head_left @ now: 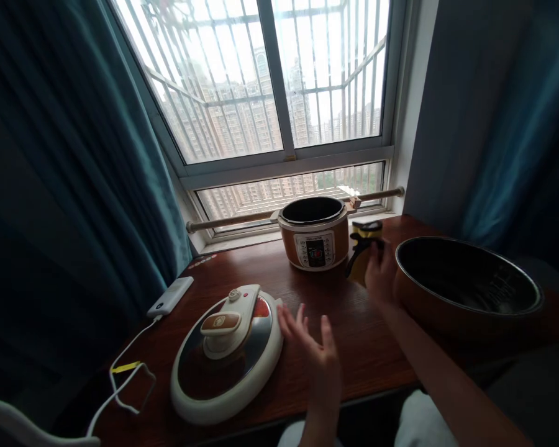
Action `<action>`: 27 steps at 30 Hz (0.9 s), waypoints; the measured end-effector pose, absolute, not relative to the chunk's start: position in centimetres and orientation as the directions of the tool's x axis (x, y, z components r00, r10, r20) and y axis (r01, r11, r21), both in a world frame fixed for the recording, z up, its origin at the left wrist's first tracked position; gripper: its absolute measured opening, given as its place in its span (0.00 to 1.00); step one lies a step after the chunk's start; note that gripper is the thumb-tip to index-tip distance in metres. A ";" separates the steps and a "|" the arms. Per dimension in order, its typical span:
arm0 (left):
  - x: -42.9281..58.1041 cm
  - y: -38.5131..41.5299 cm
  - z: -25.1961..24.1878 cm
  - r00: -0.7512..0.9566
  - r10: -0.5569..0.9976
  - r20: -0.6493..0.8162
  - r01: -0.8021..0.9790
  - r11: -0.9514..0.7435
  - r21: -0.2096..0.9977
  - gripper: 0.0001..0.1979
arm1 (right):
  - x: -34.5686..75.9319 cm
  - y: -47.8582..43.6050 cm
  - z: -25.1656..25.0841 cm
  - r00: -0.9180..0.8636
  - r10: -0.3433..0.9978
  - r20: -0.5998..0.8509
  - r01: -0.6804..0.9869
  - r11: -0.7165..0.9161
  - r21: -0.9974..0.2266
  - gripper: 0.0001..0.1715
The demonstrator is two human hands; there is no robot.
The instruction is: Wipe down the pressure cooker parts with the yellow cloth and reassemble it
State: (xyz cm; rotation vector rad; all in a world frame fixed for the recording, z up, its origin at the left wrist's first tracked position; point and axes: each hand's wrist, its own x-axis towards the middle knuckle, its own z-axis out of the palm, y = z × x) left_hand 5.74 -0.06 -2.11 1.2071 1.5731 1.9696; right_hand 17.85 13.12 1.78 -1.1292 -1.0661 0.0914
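My left hand [314,347] is held over the table with its fingers spread, right beside the pressure cooker lid [233,388]. The lid lies flat, with a cream rim, a dark shiny top and a brown-and-cream handle. Farther forward, my right hand [381,276] closes around a yellow-and-black object [361,264] whose kind I cannot make out. Just left of that object stands the brown electric pressure cooker [291,242], uncovered, with its control panel facing me. To the right of my right hand is a large dark-lined inner pot [470,279], open at the top.
A white power bank [170,297] lies at the table's left edge, its white cable [116,391] trailing toward me with a yellow tie on it. A barred window [270,93] with a horizontal rod [242,220] is behind the reddish-brown table [354,335]. Blue curtains [97,124] hang at the sides.
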 end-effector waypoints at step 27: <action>6.2 4.1 -6.9 -0.129 0.981 0.144 0.668 -0.021 0.744 0.24 | 8.7 26.0 8.3 -0.405 0.791 0.459 0.909 0.402 0.109 0.41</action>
